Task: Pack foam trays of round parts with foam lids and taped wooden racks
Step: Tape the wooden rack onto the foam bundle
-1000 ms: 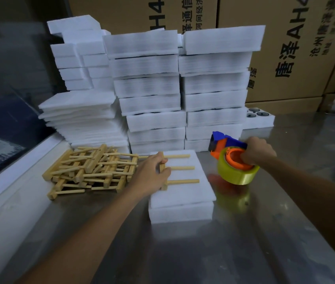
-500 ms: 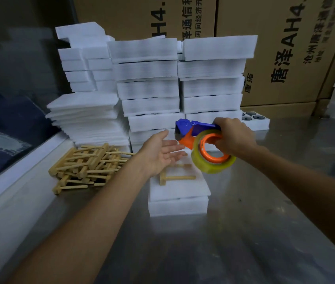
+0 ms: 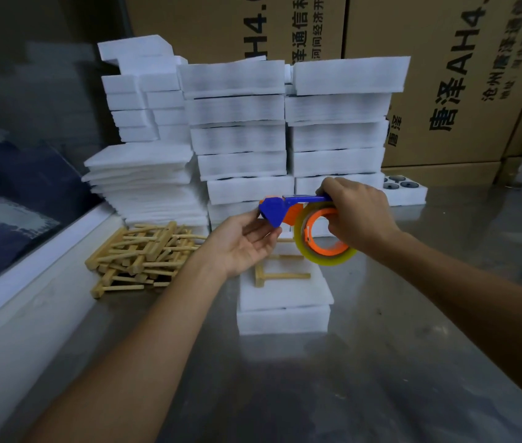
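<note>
Head view, right hand point(image 3: 357, 215) gripping tape dispenser point(image 3: 298, 223), left hand point(image 3: 242, 243) palm-up

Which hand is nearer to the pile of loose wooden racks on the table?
Left. The left hand is raised just right of the pile of wooden racks, fingers at the tape dispenser. The right hand grips the dispenser farther right.
</note>
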A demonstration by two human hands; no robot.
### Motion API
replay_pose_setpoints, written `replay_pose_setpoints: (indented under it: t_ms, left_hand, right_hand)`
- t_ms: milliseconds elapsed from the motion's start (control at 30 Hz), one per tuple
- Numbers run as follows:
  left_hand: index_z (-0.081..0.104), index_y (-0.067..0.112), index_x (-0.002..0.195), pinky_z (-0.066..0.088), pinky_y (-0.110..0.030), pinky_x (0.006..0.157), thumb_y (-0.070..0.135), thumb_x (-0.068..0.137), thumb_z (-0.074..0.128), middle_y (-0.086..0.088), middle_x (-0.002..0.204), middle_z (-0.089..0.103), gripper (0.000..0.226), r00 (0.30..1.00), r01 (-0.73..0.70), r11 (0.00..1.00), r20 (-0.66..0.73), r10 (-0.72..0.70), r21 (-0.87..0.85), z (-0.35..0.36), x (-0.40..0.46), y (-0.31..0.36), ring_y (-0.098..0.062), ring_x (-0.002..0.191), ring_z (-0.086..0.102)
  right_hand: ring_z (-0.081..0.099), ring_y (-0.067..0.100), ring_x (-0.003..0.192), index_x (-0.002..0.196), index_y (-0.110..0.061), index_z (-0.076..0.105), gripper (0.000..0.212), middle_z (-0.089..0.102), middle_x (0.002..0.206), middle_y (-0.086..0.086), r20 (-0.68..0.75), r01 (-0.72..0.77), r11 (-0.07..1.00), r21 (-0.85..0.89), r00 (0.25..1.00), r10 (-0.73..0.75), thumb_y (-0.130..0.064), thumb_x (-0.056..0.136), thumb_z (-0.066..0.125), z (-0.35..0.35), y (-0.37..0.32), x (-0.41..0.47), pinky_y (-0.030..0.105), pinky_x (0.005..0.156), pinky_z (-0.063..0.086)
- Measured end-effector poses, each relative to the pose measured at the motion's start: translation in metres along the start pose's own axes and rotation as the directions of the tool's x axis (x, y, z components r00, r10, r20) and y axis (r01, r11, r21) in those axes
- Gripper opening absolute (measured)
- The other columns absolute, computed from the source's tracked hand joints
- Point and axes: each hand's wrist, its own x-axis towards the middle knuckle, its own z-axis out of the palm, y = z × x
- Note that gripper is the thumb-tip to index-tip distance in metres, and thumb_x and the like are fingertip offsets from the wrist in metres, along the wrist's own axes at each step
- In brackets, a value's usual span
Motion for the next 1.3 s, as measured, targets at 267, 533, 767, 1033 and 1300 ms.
replay_pose_setpoints:
  t_ms: [267, 533, 767, 1033, 1300]
  left_hand:
    - [0.062, 0.002, 0.089, 0.052, -0.022, 0.047, 0.001, 0.093, 0.053, -0.014, 0.066, 0.071, 0.01, 0.991, -0.007, 0.992, -0.13, 0.024, 0.128, -0.007, 0.005, 0.0, -0.019, 0.052, 0.068]
    - [0.057, 0.001, 0.084, 0.048, -0.018, 0.04, -0.011, 0.089, 0.049, -0.015, 0.068, 0.065, 0.014, 0.939, -0.106, 0.954, -0.288, 0.189, 0.279, -0.002, 0.012, 0.011, -0.019, 0.057, 0.061]
    - [0.059, 0.0, 0.078, 0.048, -0.017, 0.04, -0.009, 0.09, 0.053, -0.009, 0.054, 0.065, 0.016, 0.901, -0.143, 0.896, -0.32, 0.294, 0.42, -0.003, 0.011, 0.033, -0.015, 0.052, 0.059]
    - [0.064, 0.001, 0.081, 0.046, -0.015, 0.04, -0.002, 0.092, 0.058, -0.006, 0.059, 0.067, 0.013, 0.88, -0.079, 0.885, -0.384, 0.279, 0.46, -0.075, -0.003, 0.062, -0.007, 0.043, 0.058]
    - [0.061, 0.004, 0.081, 0.039, -0.011, 0.036, -0.001, 0.095, 0.052, -0.004, 0.059, 0.06, 0.018, 0.868, 0.016, 0.912, -0.459, 0.191, 0.41, -0.094, 0.01, 0.017, -0.006, 0.037, 0.051]
  right_hand:
    - [0.057, 0.033, 0.076, 0.096, -0.006, 0.062, 0.034, 0.063, 0.09, 0.012, -0.092, 0.128, 0.99, -0.06, 0.987, -0.133, 0.003, 0.065, 0.072, 0.009, -0.008, 0.001, 0.034, 0.064, 0.038]
    - [0.063, 0.035, 0.078, 0.106, -0.009, 0.061, 0.045, 0.07, 0.096, 0.01, -0.048, 0.197, 0.971, -0.139, 0.978, -0.205, 0.006, 0.064, 0.067, 0.018, -0.012, 0.004, 0.037, 0.07, 0.04]
    - [0.063, 0.034, 0.109, 0.132, -0.014, 0.057, 0.057, 0.062, 0.132, 0.009, -0.036, 0.241, 0.967, -0.088, 0.969, -0.244, -0.006, 0.078, 0.075, 0.018, -0.001, 0.014, 0.041, 0.081, 0.045]
    - [0.068, 0.04, 0.098, 0.121, -0.006, 0.065, 0.059, 0.068, 0.12, 0.017, -0.034, 0.279, 0.954, -0.111, 0.958, -0.285, 0.002, 0.066, 0.084, 0.017, 0.046, -0.003, 0.044, 0.074, 0.048]
    - [0.067, 0.036, 0.102, 0.123, -0.012, 0.065, 0.063, 0.067, 0.122, 0.014, 0.052, 0.382, 0.915, -0.132, 0.924, -0.378, -0.001, 0.064, 0.084, 0.038, 0.047, -0.016, 0.043, 0.073, 0.049]
